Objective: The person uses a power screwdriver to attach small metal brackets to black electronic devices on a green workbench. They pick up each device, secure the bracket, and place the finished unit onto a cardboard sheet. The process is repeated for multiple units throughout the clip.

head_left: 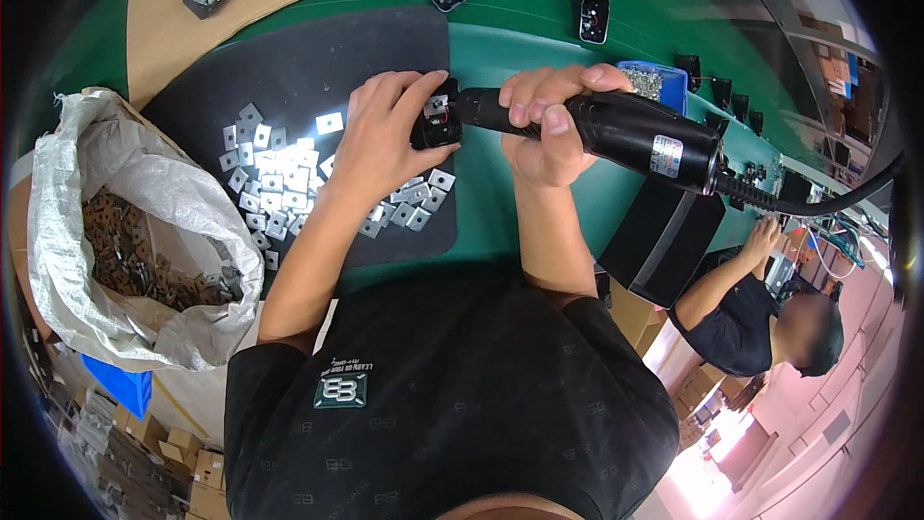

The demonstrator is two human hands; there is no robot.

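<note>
Left hand [385, 135]: fingers and thumb clamped on black box-shaped plastic housing [442, 123], toward view's twelve o'clock; right hand [551, 130]: fingers wrapped round black cylindrical power screwdriver [630, 135], nose at housing's three o'clock edge; loose square silver metal plates [272, 182] toward housing's eight o'clock, on black flat mat [298, 67].

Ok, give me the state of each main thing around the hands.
Left hand: holding the black housing
Black housing: open, inner parts showing
Right hand: gripping the power tool
Power tool: nose at the housing; running or not, can't tell
Metal plates: loose on the black mat, some overlapping
White sack: open, metal pieces inside
Blue bin: open, small parts inside
</note>
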